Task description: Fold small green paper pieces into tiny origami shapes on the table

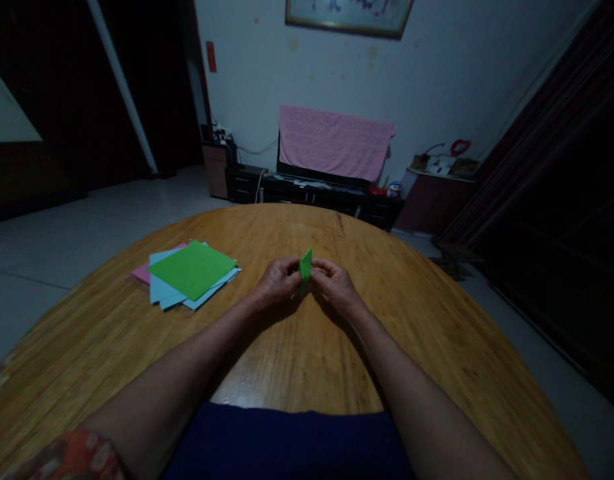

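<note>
A small folded piece of green paper (pixel 305 265) stands upright between my two hands, just above the wooden table. My left hand (pixel 281 278) pinches its left side between thumb and fingers. From the other side, my right hand (pixel 335 283) grips the paper's right edge, with the fingers curled. The paper's lower part is partly hidden by my fingers, so its exact folds cannot be made out.
On the round wooden table (pixel 411 320), a loose stack holds green (pixel 193 268), light blue (pixel 161 288) and pink sheets (pixel 141 273) to the left. Beyond the table, a pink towel (pixel 334 143) drapes over a screen on a low black cabinet (pixel 244 187).
</note>
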The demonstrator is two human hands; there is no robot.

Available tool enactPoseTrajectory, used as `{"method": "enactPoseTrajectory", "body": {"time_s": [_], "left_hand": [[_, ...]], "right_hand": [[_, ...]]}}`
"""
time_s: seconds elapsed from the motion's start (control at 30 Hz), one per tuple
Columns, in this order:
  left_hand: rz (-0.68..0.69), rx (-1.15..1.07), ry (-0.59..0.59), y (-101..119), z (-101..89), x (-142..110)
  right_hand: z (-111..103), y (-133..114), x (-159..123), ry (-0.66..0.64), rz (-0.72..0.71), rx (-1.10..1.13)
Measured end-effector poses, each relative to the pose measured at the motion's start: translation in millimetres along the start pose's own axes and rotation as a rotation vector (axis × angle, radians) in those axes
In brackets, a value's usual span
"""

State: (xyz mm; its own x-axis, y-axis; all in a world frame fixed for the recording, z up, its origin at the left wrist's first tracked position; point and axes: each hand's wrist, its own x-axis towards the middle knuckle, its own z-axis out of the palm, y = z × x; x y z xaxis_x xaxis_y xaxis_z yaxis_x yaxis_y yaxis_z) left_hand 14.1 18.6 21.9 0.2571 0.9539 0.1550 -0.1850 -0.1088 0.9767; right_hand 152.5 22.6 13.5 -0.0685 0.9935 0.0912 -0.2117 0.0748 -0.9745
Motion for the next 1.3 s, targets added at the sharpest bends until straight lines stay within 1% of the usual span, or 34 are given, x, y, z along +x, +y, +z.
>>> {"method": "enactPoseTrajectory", "body": {"time_s": [0.1,0.17,0.33,0.5,0.6,0.77,0.93,1.0,1.17,1.3], "left_hand": [[-0.056,-0.241,-0.044,-1,4.4,-4],[-0.075,-0.3,-0.074,-1,4.8,-4],[-0.084,-0.289,-0.075,1,3.8,-2],[-0.056,-0.293,-0.095,0,4.6,-2],[-0.041,-0.298,-0.095,-2,4.9,-2],[-0.057,-0.276,-0.085,-3,4.4,-1],[-0.031,-0.242,-0.157,-2,0.3,-3],[-0.023,-0.222,-0.167,-3,-1.3,-4],[-0.022,-0.171,-0.15,-3,-1.9,-4],[-0.052,-0.186,-0.113,-1,0.0,-3]], "right_hand": [[0,-3,-2,0.006,0.049,0.065],[0,-5,-3,0.004,0.049,0.093],[2,-12,-5,-0.021,0.035,0.109],[3,-17,-7,-0.031,0.013,0.081],[3,-18,-7,-0.039,0.012,0.093],[1,-16,-7,-0.046,0.026,0.116],[-2,-14,-5,-0.064,0.027,0.093],[-3,-13,-5,-0.076,0.031,0.083],[-4,-11,-3,-0.081,0.035,0.058],[-1,-13,-7,-0.073,0.06,0.093]]}}
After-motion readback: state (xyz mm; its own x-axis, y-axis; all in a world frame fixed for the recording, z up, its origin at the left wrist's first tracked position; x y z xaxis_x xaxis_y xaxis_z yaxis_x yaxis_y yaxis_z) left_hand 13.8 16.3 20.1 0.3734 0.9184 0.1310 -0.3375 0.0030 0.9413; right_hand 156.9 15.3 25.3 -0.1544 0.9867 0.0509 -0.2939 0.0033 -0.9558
